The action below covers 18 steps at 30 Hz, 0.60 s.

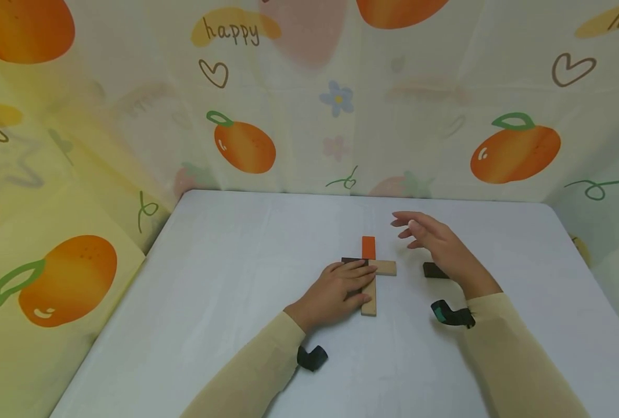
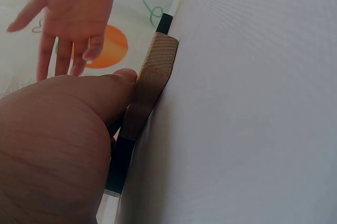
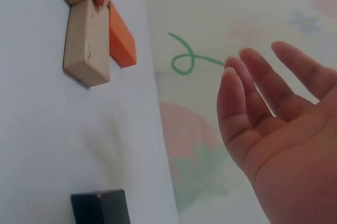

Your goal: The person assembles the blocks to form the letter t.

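Note:
My left hand (image 1: 339,293) rests palm down over flat-lying wooden blocks arranged in a cross. Its fingers lie extended across the middle, with the thumb on the lower plain block (image 1: 369,307). A plain wooden block (image 1: 387,267) points right, an orange block (image 1: 369,247) points away, and a dark block (image 1: 352,260) at the left is partly covered by the fingers. In the left wrist view the thumb touches the side of a plain block (image 2: 158,58). Raised above the table, my right hand (image 1: 435,238) holds nothing, its fingers loosely spread.
A separate black block (image 1: 435,270) lies on the white table (image 1: 226,261), partly behind the right hand. Straps with black pieces (image 1: 312,358) sit at both wrists. A patterned cloth (image 1: 299,116) hangs behind the table's far edge.

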Each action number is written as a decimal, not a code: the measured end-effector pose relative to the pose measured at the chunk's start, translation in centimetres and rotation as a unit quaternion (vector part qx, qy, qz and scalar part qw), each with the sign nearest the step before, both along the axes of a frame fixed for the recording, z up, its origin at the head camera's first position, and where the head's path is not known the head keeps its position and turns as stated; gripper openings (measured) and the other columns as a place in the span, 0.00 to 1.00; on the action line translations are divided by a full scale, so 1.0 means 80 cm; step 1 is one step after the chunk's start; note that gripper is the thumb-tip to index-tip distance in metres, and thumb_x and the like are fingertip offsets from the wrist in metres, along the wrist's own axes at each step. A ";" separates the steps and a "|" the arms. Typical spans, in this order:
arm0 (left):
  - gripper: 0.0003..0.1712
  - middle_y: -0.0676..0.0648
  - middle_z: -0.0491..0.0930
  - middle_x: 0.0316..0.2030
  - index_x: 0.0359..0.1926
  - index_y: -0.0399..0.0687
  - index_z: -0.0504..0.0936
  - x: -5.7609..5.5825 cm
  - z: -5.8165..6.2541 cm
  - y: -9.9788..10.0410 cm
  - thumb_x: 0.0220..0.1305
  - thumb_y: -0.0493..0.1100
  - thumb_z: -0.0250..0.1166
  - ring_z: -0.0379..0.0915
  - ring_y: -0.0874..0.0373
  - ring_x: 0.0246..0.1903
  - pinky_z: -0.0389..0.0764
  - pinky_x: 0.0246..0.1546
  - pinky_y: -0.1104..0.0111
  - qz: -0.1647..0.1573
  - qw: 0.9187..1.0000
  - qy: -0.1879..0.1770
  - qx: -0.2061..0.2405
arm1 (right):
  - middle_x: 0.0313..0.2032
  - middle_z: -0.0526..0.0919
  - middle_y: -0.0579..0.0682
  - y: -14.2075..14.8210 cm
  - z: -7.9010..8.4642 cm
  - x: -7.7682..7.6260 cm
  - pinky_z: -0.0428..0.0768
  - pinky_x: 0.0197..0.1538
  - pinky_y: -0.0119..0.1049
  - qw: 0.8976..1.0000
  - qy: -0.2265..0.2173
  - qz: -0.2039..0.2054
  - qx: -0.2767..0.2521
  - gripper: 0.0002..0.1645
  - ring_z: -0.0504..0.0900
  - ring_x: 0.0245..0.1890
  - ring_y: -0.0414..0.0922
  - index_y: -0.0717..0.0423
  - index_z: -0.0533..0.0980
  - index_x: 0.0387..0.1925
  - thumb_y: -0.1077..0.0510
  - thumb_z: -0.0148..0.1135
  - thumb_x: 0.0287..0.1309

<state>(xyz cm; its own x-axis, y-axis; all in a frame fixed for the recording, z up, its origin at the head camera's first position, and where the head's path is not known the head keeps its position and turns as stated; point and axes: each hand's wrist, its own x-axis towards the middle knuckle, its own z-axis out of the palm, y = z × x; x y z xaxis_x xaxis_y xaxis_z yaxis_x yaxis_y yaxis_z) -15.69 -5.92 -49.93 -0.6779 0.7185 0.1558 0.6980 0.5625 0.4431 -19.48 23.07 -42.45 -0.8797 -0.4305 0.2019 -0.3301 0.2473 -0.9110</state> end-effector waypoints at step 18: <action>0.32 0.55 0.66 0.80 0.80 0.47 0.73 0.001 -0.003 -0.001 0.84 0.52 0.63 0.51 0.60 0.82 0.54 0.79 0.50 -0.002 1.000 0.001 0.012 | 0.67 0.77 0.53 0.070 -0.007 0.056 0.75 0.63 0.34 0.999 0.029 -0.014 0.004 0.29 0.76 0.61 0.52 0.54 0.66 0.82 0.56 0.35 0.88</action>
<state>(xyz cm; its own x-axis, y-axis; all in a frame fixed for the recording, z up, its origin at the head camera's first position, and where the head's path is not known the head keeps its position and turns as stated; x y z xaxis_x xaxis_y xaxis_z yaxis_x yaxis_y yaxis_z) -15.60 -5.97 -50.14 -0.6746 0.7171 0.1753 0.7013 0.5484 0.4553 -15.04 28.63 -43.01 -0.8781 -0.4078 0.2501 -0.3758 0.2645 -0.8881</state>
